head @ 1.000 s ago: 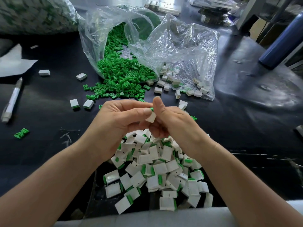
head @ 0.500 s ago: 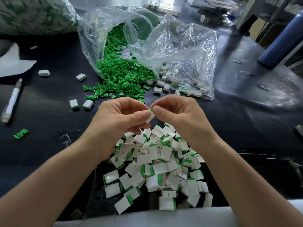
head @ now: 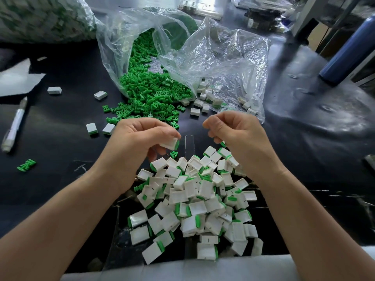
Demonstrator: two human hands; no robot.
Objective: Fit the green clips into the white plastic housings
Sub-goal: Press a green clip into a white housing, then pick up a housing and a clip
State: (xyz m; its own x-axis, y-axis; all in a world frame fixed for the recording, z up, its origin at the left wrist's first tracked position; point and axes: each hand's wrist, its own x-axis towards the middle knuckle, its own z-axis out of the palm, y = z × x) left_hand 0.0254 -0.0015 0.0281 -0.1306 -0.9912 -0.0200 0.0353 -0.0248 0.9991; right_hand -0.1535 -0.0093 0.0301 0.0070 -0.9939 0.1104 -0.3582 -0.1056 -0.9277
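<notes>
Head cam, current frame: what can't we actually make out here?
All from the head view.
1. The right hand is curled, back toward camera: its own fingers hide whether it holds a clip.
2. The white housing in the left hand: fingers cover most of it, so clip seating is unclear.
3. The blue cylinder, upper right: top cut off by frame edge.
4. The bag, upper left: blurred, contents unreadable.

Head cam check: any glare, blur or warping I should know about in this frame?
Head view: glare sheens the black table at right and the clear bag; the big bag at top left is blurred; edges bow from the wide lens; the left hand, its white housing and the right hand read sharp.
</notes>
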